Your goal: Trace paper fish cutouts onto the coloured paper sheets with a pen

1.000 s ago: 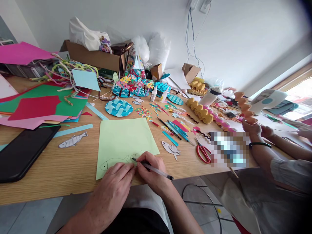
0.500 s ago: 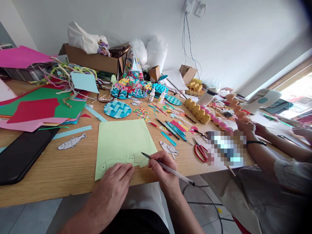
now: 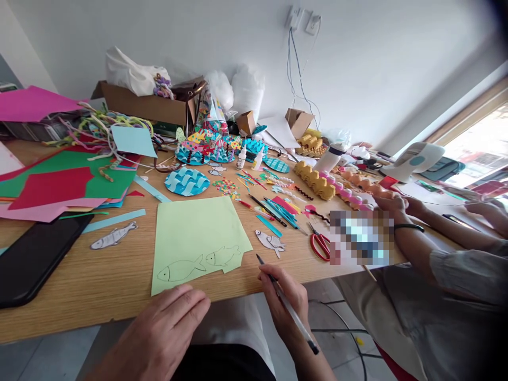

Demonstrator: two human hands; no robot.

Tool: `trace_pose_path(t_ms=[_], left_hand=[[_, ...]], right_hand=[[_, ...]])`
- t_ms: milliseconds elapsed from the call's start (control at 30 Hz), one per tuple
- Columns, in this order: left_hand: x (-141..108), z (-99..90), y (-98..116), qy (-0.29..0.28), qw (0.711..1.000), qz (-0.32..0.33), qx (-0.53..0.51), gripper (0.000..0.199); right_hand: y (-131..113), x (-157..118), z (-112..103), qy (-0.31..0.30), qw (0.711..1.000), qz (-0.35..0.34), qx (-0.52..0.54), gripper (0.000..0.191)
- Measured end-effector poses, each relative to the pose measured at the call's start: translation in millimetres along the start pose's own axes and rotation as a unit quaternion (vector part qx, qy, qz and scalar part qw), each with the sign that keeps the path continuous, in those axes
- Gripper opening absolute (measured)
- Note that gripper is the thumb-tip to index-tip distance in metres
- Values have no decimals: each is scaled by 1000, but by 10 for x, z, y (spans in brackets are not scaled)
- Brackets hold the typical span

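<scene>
A light green sheet of paper (image 3: 194, 225) lies near the table's front edge, with two fish outlines drawn along its lower part. Its lower right corner has a piece cut away. My right hand (image 3: 286, 296) grips a pen (image 3: 291, 309), tip pointing up and left, just right of the sheet and off it. Below the sheet, my left hand (image 3: 170, 323) is at the table edge with fingers stretched out together, holding nothing. A cut-out paper fish (image 3: 270, 241) lies right of the sheet and another paper fish (image 3: 114, 236) to its left.
A black phone (image 3: 39, 259) lies at the left, below stacked coloured paper (image 3: 107, 169). Red-handled scissors (image 3: 319, 244) are at the right, beside a blurred patch. Pencils (image 3: 268, 209), glue bottles (image 3: 241, 157) and blue ovals (image 3: 187, 181) stand behind. Another person's hands (image 3: 392, 206) touch an orange egg-carton strip (image 3: 367, 184).
My right hand has lifted the pen off the paper and moved right. My left hand has slid down off the sheet. The other person's orange strip has been lowered.
</scene>
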State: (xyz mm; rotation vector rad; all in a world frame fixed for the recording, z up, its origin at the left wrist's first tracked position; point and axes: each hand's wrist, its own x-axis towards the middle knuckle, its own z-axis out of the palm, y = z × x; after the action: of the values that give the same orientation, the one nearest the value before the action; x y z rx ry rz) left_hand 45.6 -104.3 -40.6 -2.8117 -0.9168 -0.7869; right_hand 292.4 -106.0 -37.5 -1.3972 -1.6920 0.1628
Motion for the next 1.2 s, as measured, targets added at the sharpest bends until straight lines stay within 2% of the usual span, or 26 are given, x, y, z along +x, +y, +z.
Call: trace_pose_path(t_ms=[67, 167, 300, 400, 533, 667, 767, 967, 1200], left_hand=[[28, 4, -41, -12, 999, -1, 38, 47], [97, -15, -86, 2, 997, -2, 71, 48], [164, -71, -141, -6, 994, 44, 100, 44], [163, -71, -181, 1, 993, 49, 106, 39], [157, -72, -162, 7, 996, 15, 87, 41], [252, -87, -44, -33, 997, 37, 56, 43], [361, -30, 37, -67, 997, 11, 45, 42], [521, 124, 18, -123, 990, -47, 39, 36], [426, 289, -2, -94, 993, -68, 25, 41]], right_hand=[[7, -16, 10, -3, 1000, -4, 7, 14], [24, -28, 28, -4, 1000, 2, 5, 14], [9, -5, 16, -29, 999, -32, -7, 16], [-67, 27, -11, -56, 997, -47, 18, 16], [-164, 76, 23, -75, 993, 14, 86, 16], [-153, 167, 162, -71, 983, 113, 125, 8], [-125, 255, 235, -85, 973, 159, 147, 5], [-122, 349, 279, -116, 966, 170, 156, 11], [-96, 357, 381, -118, 972, 153, 137, 5]])
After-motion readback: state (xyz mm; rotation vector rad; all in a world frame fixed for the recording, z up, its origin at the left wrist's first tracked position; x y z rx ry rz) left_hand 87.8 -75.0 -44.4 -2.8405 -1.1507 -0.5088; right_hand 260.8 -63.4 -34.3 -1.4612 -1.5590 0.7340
